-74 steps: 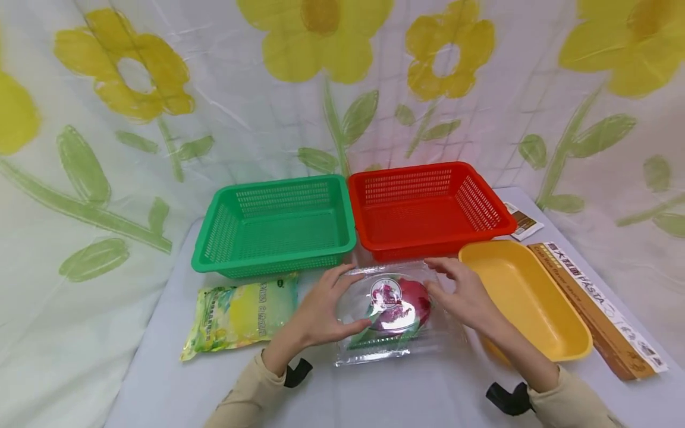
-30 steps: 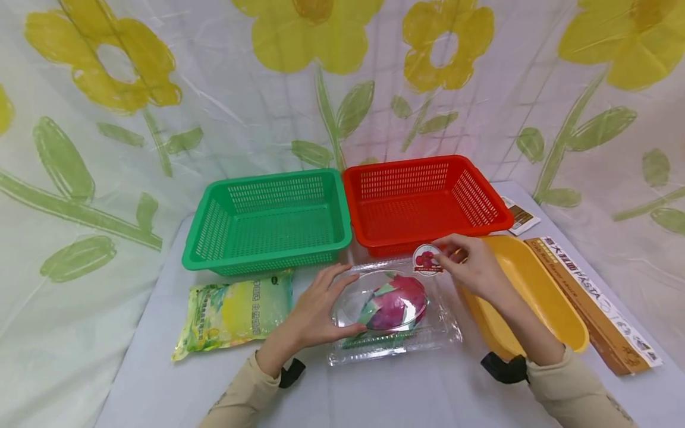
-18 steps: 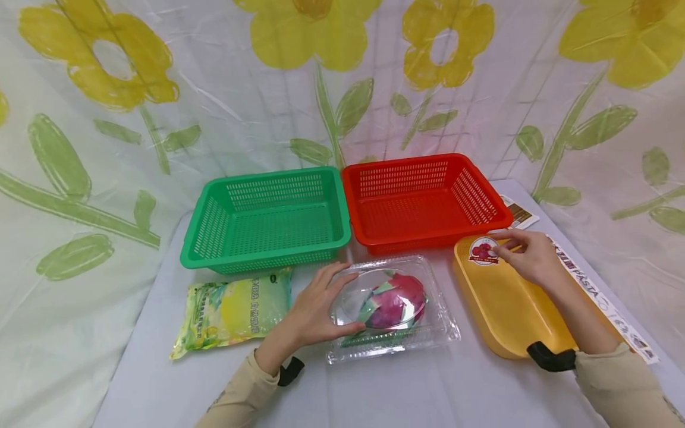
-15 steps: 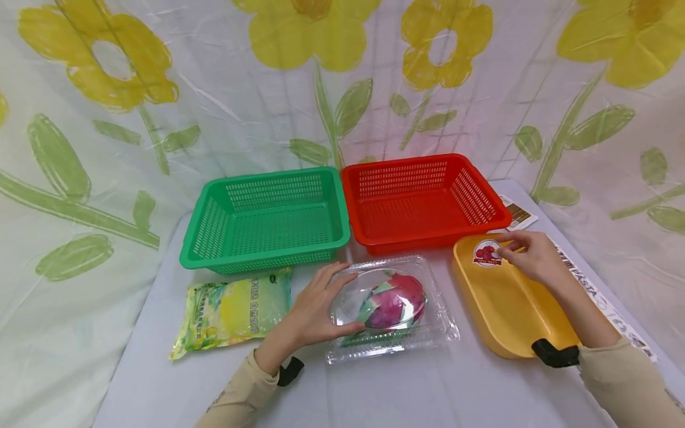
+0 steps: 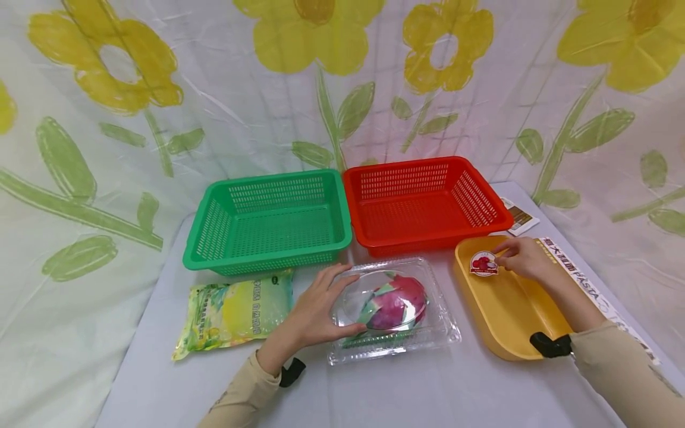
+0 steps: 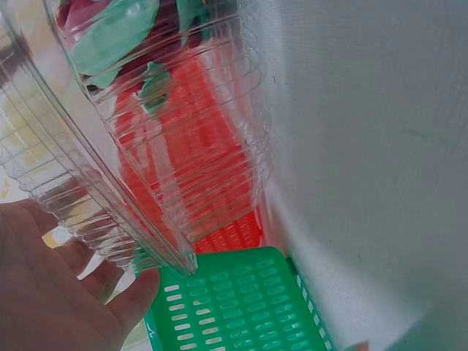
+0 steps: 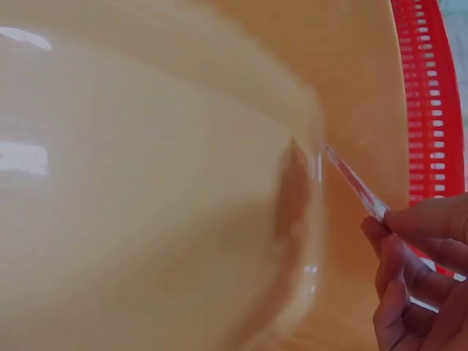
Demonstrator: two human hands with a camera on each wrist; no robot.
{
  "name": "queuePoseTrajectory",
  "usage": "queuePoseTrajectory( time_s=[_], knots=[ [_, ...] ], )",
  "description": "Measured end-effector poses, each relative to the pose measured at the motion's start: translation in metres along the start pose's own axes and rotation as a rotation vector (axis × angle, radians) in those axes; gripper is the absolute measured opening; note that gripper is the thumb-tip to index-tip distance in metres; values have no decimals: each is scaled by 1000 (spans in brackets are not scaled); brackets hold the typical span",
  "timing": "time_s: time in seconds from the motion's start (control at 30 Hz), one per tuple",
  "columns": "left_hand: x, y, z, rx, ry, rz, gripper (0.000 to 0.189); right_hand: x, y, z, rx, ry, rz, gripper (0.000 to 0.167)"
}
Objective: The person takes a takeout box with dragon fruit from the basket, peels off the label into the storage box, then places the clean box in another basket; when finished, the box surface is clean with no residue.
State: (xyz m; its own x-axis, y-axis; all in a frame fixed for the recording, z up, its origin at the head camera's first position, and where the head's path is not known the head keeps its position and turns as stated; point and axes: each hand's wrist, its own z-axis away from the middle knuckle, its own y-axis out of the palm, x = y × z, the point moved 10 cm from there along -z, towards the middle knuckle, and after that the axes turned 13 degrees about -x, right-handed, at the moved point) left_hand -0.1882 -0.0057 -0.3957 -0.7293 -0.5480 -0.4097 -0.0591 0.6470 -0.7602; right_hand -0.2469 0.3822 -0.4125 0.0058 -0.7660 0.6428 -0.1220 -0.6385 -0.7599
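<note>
A round label [image 5: 483, 264] with a dragon fruit picture and a red banner is pinched between the thumb and fingertips of my right hand [image 5: 527, 260]. It hangs over the far end of the yellow tray [image 5: 484, 333]; in the right wrist view the label [image 7: 358, 184] appears edge-on, above the tray floor. On the table, a clear plastic clamshell box [image 5: 436, 336] contains a pink and green dragon fruit [image 5: 398, 302], and its lid looks closed. My left hand [image 5: 316, 309] rests against the box's left side, fingers and thumb spread, fingertips touching its rim.
A green basket [image 5: 267, 261] and a red basket [image 5: 433, 244] stand at the back, side by side. Left of the box lies a yellow-green printed bag [image 5: 235, 312]. A long pasta packet [image 5: 583, 282] and a small brown-and-white packet [image 5: 520, 218] lie at the right.
The label, earlier flat on the box lid, was lifted off by my right hand and carried right, over the yellow tray. My left hand stays at the box.
</note>
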Motion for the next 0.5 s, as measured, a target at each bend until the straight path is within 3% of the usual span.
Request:
queuePoseTrajectory(
  time_s=[0.5],
  knots=[
    [-3, -2, 0, -20, 31, -20, 85, -9, 13, -4, 59, 40, 38, 29]
  ],
)
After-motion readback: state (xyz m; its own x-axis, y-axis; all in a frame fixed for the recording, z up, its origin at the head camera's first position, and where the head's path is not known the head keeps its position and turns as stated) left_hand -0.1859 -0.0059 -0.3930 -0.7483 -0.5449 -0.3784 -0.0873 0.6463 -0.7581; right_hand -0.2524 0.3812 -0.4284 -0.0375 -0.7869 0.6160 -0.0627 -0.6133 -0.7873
